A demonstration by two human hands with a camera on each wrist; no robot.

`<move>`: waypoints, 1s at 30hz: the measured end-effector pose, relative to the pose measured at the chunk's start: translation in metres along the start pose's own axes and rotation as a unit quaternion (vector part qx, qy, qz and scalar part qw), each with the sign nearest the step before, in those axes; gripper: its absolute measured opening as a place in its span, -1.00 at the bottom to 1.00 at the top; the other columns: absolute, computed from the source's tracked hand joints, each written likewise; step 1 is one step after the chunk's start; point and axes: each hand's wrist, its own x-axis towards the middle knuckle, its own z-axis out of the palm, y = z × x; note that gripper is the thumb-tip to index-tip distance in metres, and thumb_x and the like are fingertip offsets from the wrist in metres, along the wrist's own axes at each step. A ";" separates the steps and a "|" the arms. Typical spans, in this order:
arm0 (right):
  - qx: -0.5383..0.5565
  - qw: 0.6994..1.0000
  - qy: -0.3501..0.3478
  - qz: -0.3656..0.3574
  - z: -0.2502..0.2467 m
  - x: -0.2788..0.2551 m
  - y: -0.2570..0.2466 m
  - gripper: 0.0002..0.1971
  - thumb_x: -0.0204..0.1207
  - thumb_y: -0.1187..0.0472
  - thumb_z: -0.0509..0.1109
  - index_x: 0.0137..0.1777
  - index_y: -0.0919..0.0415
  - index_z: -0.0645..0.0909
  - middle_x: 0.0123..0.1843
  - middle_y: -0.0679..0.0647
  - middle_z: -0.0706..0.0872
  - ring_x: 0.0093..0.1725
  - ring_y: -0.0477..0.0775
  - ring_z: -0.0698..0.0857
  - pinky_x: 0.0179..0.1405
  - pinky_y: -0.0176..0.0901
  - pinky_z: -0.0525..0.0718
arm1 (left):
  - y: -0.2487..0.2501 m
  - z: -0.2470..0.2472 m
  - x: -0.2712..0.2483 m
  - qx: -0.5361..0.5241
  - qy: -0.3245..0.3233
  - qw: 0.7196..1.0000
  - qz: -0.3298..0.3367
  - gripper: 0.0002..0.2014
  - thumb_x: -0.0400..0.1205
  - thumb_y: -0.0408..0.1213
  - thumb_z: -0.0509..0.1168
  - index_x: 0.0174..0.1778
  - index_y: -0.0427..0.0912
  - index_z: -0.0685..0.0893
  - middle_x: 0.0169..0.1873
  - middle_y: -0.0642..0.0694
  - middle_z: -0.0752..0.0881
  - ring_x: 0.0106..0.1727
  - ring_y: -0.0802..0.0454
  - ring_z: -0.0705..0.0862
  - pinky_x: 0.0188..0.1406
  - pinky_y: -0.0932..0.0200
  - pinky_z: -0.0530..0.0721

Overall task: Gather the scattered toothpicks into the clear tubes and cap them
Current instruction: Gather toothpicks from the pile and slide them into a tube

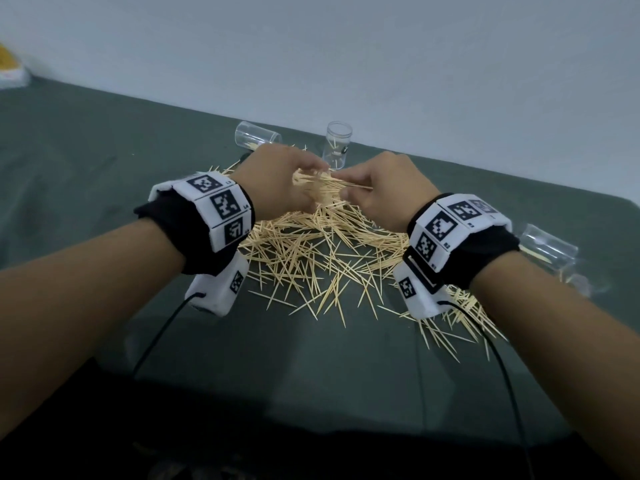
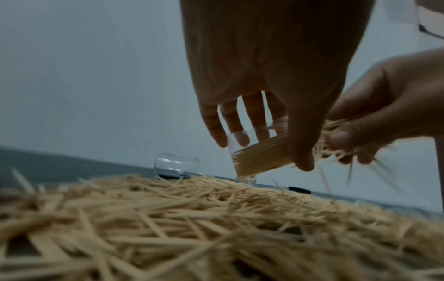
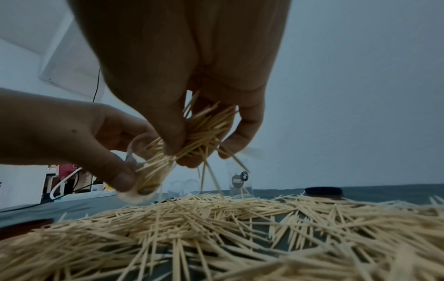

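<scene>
Spare tubes (one upright) behind toothpick heap.

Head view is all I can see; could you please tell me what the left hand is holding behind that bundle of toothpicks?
Observer: The left hand grips a clear tube, tilted and packed with toothpicks.
Operator: Is the right hand feeding it?
Observer: Yes, the right hand pinches a toothpick bundle at the tube's mouth; a few loose toothpicks dangle or drop below it.
Operator: Is there a cap nearby?
Observer: A black cap lies on the table.
</scene>
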 end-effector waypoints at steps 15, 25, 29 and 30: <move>-0.008 0.996 0.070 -0.058 0.020 0.000 0.003 -0.58 0.57 0.37 0.34 0.34 -0.07 0.68 0.11 0.05 0.76 0.12 0.06 0.67 0.10 -0.29 0.46 | 0.004 0.000 0.000 -0.052 -0.003 0.998 -0.019 -0.37 0.42 -0.08 0.58 0.43 0.14 0.58 0.22 0.11 0.69 0.17 0.17 0.58 0.15 0.22 0.46; 0.027 0.994 0.107 -0.023 0.015 -0.001 0.000 -0.65 0.56 0.23 0.45 0.34 0.00 0.64 0.12 -0.01 0.76 0.20 0.00 0.69 0.31 -0.06 0.61 | 0.007 0.001 -0.003 -0.016 -0.005 1.000 -0.021 -0.37 0.45 -0.11 0.57 0.46 0.08 0.57 0.28 0.06 0.67 0.24 0.14 0.56 0.29 0.16 0.43; 0.007 0.993 0.110 -0.030 0.018 0.002 0.002 -0.77 0.58 0.25 0.42 0.19 0.04 0.76 0.12 0.02 0.77 0.16 0.08 0.68 0.26 -0.01 0.60 | 0.007 0.001 -0.003 -0.030 -0.010 0.999 -0.029 -0.34 0.43 -0.10 0.58 0.47 0.11 0.55 0.30 0.07 0.66 0.34 0.10 0.57 0.27 0.19 0.42; 0.001 0.993 0.110 -0.035 0.019 0.003 0.003 -0.77 0.59 0.24 0.42 0.19 0.02 0.76 0.15 0.04 0.74 0.18 0.09 0.66 0.25 -0.06 0.57 | 0.008 0.001 -0.002 -0.033 -0.012 0.999 -0.030 -0.34 0.43 -0.10 0.58 0.47 0.11 0.55 0.29 0.08 0.66 0.33 0.09 0.58 0.27 0.18 0.44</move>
